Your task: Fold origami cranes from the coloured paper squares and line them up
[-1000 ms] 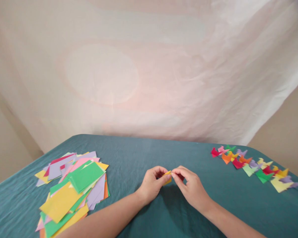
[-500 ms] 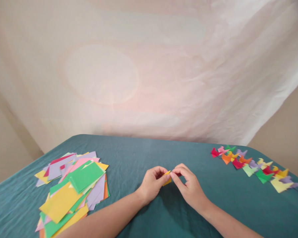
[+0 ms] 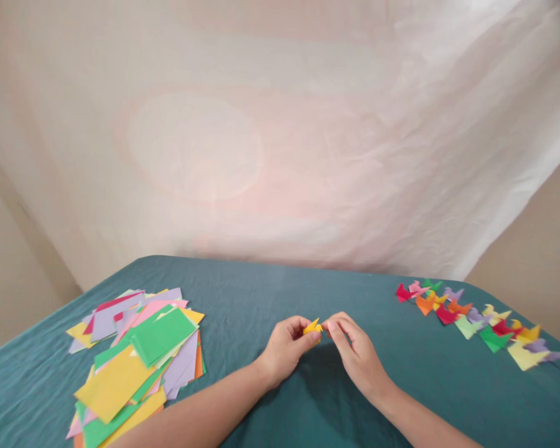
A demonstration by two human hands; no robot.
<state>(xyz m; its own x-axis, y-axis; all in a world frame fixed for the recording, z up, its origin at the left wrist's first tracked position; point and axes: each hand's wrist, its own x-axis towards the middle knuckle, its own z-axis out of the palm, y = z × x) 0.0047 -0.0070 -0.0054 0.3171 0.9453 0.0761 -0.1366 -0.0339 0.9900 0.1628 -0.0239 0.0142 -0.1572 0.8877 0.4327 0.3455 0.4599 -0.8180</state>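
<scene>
A small folded yellow paper piece [image 3: 313, 327] sits between my two hands just above the teal tablecloth [image 3: 261, 292]. My left hand [image 3: 285, 346] is curled, thumb and fingers pinching the paper's left side. My right hand [image 3: 354, 351] meets it from the right, fingertips pressed on the paper's right edge. Most of the paper is hidden by my fingers.
A loose pile of coloured paper sheets [image 3: 135, 354] lies at the left of the table. A row of several small folded paper figures [image 3: 476, 320] runs along the right side. A pale cloth backdrop [image 3: 280, 137] hangs behind the table.
My hands stayed in place; the fingers shifted slightly and the yellow paper now stands a bit more upright between them. The view tilted a little.
</scene>
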